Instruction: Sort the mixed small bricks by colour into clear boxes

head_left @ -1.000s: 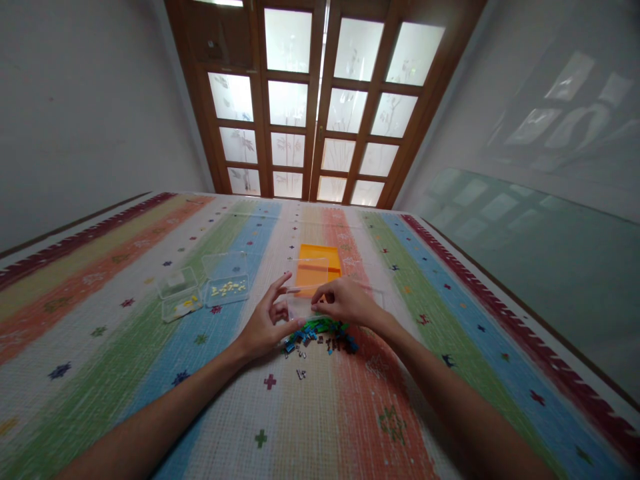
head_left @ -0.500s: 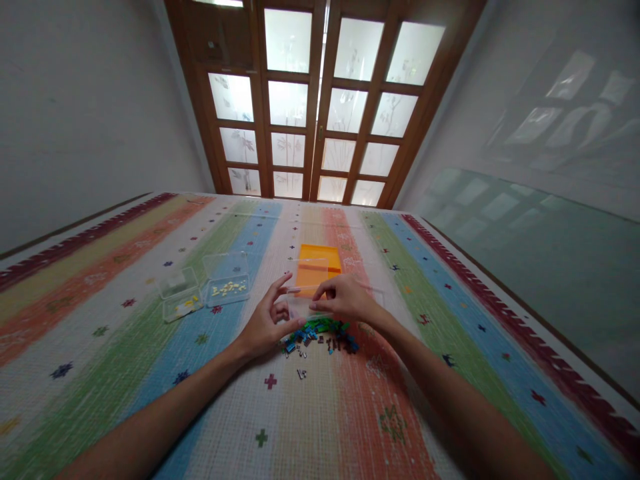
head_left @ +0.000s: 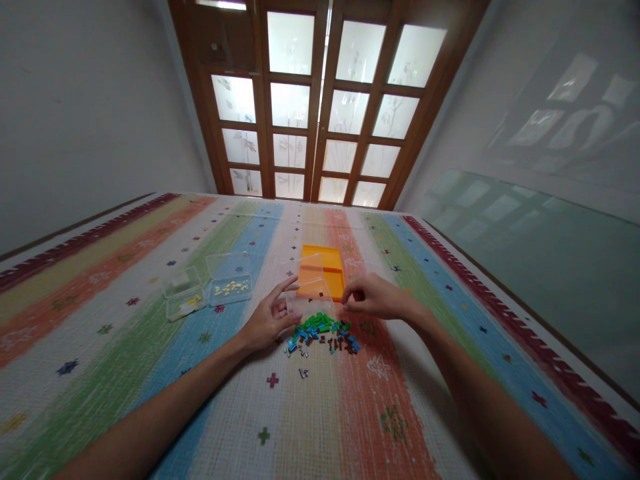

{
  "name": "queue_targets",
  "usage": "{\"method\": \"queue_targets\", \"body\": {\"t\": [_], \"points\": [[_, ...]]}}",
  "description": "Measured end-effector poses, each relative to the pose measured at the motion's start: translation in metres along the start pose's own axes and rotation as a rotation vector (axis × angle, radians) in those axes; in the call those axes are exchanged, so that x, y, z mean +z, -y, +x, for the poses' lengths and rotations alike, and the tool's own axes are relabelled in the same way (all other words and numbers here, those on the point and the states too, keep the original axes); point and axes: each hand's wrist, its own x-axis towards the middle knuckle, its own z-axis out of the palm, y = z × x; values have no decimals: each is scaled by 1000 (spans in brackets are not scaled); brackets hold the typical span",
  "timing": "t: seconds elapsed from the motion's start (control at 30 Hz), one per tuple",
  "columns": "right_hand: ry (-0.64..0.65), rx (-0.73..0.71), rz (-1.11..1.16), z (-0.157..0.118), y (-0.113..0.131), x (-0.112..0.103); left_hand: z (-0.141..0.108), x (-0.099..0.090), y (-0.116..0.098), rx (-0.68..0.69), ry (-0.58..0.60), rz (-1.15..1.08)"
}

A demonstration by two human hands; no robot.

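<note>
A small clear plastic box (head_left: 295,305) with its lid raised stands in front of the orange tray (head_left: 321,256). One or two dark bits show in it. My left hand (head_left: 270,320) grips the box's left side, thumb at the front and forefinger stretched along the back. To the right of the box is my right hand (head_left: 377,298), its thumb and forefinger curled together; whatever may be between them is too small to make out. On the near side of the box lies a pile of small green, blue and brown building bricks (head_left: 320,327).
Two more open clear boxes stand to the left: one clear box (head_left: 235,301) has pale yellow pieces, the other clear box (head_left: 173,319) white and yellow ones. A few grey pieces (head_left: 303,373) lie nearer me on the striped tablecloth (head_left: 305,433).
My right hand has moved right, away from over the clear box, uncovering the box and more of the orange tray. My left hand stays at the box's left side.
</note>
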Motion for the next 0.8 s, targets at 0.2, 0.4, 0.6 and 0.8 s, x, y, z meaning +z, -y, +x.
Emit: {"method": "queue_targets", "body": {"t": [0.2, 0.4, 0.6, 0.8], "points": [[172, 27, -102, 7, -4, 18, 0, 0, 0, -12, 0, 15], [206, 10, -176, 7, -1, 19, 2, -1, -1, 3, 4, 34], [228, 35, -180, 5, 3, 16, 1, -1, 1, -65, 20, -28], [215, -58, -44, 3, -4, 9, 1, 1, 3, -39, 37, -116]]}}
